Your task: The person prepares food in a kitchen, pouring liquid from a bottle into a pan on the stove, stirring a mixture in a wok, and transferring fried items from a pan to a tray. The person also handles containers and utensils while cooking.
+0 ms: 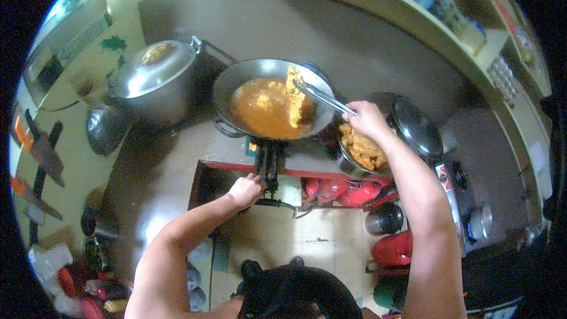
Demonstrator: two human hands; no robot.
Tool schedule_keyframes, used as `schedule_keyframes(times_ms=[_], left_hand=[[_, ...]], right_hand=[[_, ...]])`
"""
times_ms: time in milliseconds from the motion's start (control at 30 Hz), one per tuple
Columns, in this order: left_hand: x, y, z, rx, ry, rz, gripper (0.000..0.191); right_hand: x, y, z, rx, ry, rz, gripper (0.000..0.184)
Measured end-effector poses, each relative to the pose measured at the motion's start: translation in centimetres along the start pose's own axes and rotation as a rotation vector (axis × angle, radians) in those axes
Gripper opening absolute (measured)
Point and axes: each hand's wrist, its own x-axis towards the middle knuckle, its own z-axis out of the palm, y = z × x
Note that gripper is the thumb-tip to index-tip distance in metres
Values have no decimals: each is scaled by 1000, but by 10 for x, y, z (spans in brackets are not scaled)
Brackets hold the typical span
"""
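My right hand [365, 118] grips metal tongs [325, 99], whose tips pinch a long golden fried piece of food [294, 97] over the right side of a large wok [223, 97]. Brown, bubbling oil [261, 117] fills the bottom of the wok, with another golden piece [263, 101] in it. Below my right wrist stands a metal pot [350, 166] holding several fried pieces [363, 148]. My left hand [248, 191] is at the dark metal burner fitting [267, 173] in front of the wok; its fingertips are partly hidden, so its grip is unclear.
A large lidded pot [155, 75] stands left of the wok. To the right are a dark lid [416, 126] and a stove [447, 181]. Knives [44, 155] hang on the left wall. A hose [283, 204] runs below the burner, near red items [341, 191] under the counter.
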Motion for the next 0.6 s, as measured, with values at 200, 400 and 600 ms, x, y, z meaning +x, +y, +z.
schedule_keyframes(times_ms=[200, 400, 600], left_hand=[[31, 19, -2, 170, -148, 348, 20], [47, 20, -16, 241, -255, 423, 17], [62, 23, -4, 181, -403, 367, 17]], right_hand=[[-15, 23, 2, 182, -16, 199, 31], [-72, 78, -36, 707, 53, 476, 39], [-158, 144, -29, 1138, 175, 867, 24]])
